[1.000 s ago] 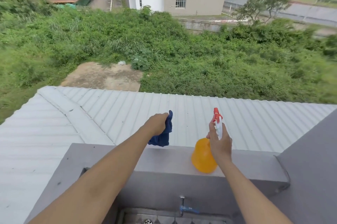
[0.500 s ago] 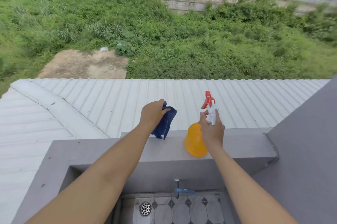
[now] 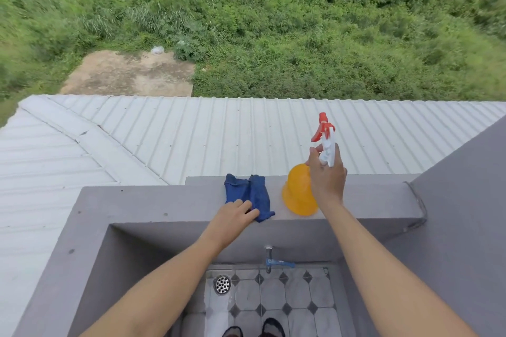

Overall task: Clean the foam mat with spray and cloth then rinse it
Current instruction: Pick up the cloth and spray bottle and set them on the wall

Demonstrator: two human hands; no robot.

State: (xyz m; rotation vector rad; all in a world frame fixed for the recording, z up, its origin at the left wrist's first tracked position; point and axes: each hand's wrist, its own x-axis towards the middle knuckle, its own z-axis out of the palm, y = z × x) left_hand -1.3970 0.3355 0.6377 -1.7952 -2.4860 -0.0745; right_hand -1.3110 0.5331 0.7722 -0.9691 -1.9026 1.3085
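Seen from the head camera, looking down over a grey concrete ledge [image 3: 169, 201]. On the ledge top lay a blue cloth [image 3: 253, 192], crumpled, with its near end reaching the inner edge. Just to the right of the cloth, apart from it, stood an orange spray bottle [image 3: 297, 195] with a white head and a red trigger and nozzle.

Left hand [image 3: 232, 220] rested on the near end of the cloth, palm down, fingers [image 3: 245, 206] only loosely bent and lying on the fabric; whether pinching it or only touching could not be told. Right hand [image 3: 327, 180] was closed around the white neck of the spray bottle, fingers curled around it from behind, thumb on the left side below the red trigger. Bottle base seemed to be on the ledge, but could not tell for sure.

No foam mat visible anywhere in the view.

Below the ledge, inside the recess, a tap [image 3: 269, 260] with a blue handle [image 3: 282, 263] on the wall, a tiled floor [image 3: 273, 298] with dark diamond insets, and a round metal drain [image 3: 222, 284] at the left. Two dark shoes [image 3: 272, 328] at the bottom edge. Beyond the ledge, a white corrugated roof [image 3: 191, 131], then dense green bushes [image 3: 328, 49] and a bare patch of ground [image 3: 128, 75].
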